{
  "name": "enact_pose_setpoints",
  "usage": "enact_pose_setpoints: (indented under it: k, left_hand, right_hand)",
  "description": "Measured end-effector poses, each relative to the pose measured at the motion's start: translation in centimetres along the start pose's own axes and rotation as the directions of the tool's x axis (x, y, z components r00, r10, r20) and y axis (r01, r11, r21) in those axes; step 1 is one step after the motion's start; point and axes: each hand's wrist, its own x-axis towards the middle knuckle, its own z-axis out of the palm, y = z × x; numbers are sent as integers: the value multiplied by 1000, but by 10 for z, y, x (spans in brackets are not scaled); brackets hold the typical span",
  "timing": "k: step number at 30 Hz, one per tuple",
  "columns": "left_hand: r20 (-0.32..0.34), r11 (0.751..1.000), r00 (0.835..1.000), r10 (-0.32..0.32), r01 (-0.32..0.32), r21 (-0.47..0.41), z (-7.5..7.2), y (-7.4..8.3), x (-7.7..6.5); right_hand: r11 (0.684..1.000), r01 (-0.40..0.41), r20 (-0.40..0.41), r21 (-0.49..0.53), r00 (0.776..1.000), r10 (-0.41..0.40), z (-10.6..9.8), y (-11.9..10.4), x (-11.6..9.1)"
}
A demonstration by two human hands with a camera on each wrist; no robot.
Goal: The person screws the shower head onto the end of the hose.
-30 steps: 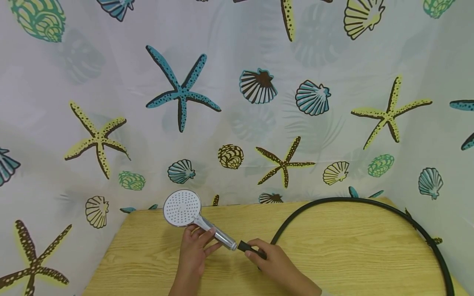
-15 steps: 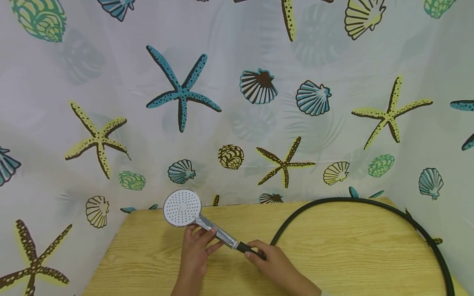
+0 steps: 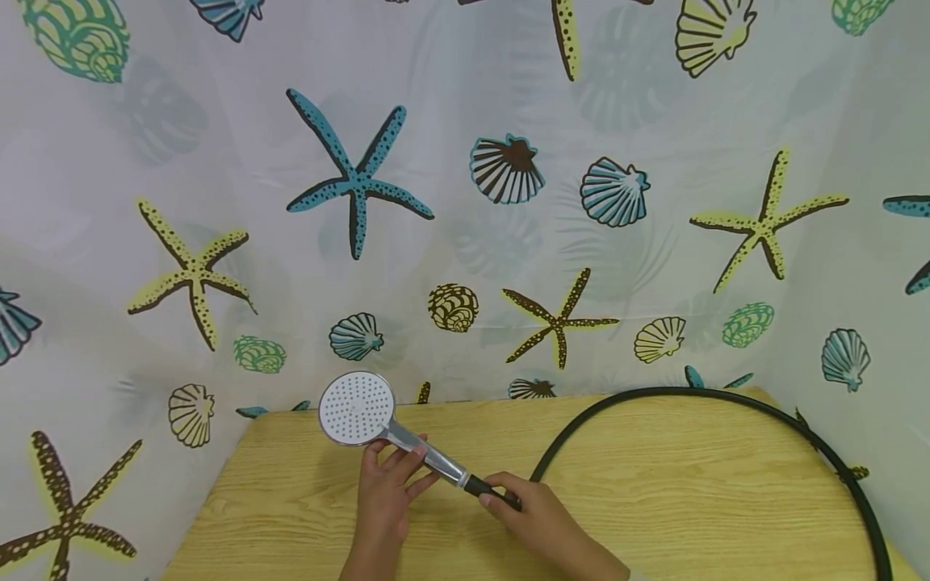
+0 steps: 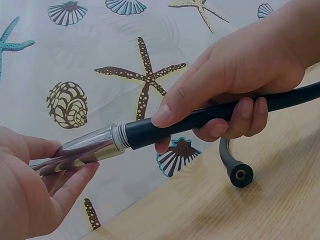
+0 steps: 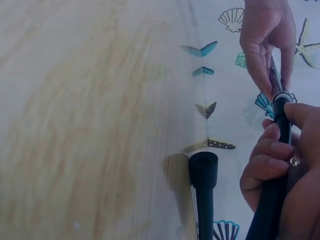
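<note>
A chrome hand shower (image 3: pixel 356 409) with a round white spray face is tilted above the table in the head view. My left hand (image 3: pixel 383 496) holds its chrome handle (image 4: pixel 92 146) between thumb and fingers. With curled fingers my right hand (image 3: pixel 541 516) grips a black shower hose (image 3: pixel 654 392) near its end. That hose's black connector (image 4: pixel 145 133) meets the handle's end in line with it. Several silver threads (image 4: pixel 119 137) still show between handle and connector in the left wrist view. How deep the connector sits on them is hidden.
The hose arcs across the right of the wooden table (image 3: pixel 276 500). Its other connector (image 4: pixel 241 174), with a brass-coloured opening, lies beyond my right hand in the left wrist view. A white curtain (image 3: pixel 450 226) printed with shells and starfish hangs behind and at the sides.
A second ago a small gap lay between connector and handle. My right hand and the handle have come together, and the connector now touches the threaded end. Little has moved since half a second ago.
</note>
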Motion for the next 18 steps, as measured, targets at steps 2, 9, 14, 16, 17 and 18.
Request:
enact_pose_setpoints:
  k: [2, 9, 14, 16, 17, 18]
  left_hand:
    - [3, 1000, 1000, -4, 4, -6, 0, 0, 0]
    - [14, 1000, 1000, -20, 21, -23, 0, 1, -1]
    - [15, 1000, 1000, -23, 23, -7, 0, 1, -2]
    - [18, 1000, 1000, -23, 23, -2, 0, 0, -3]
    - [19, 1000, 1000, -23, 23, -1, 0, 0, -3]
    - [19, 1000, 1000, -23, 23, 0, -1, 0, -3]
  right_hand:
    - [1000, -6, 1, 2, 1000, 6, 0, 0, 0]
    - [1000, -13, 15, 12, 1000, 13, -1, -2, -1]
    - [1000, -12, 24, 27, 1000, 12, 0, -2, -1]
    - [999, -14, 28, 33, 1000, 13, 0, -3, -1]
    - [999, -14, 30, 35, 999, 13, 0, -3, -1]
    - [999, -12, 31, 33, 999, 11, 0, -3, 0]
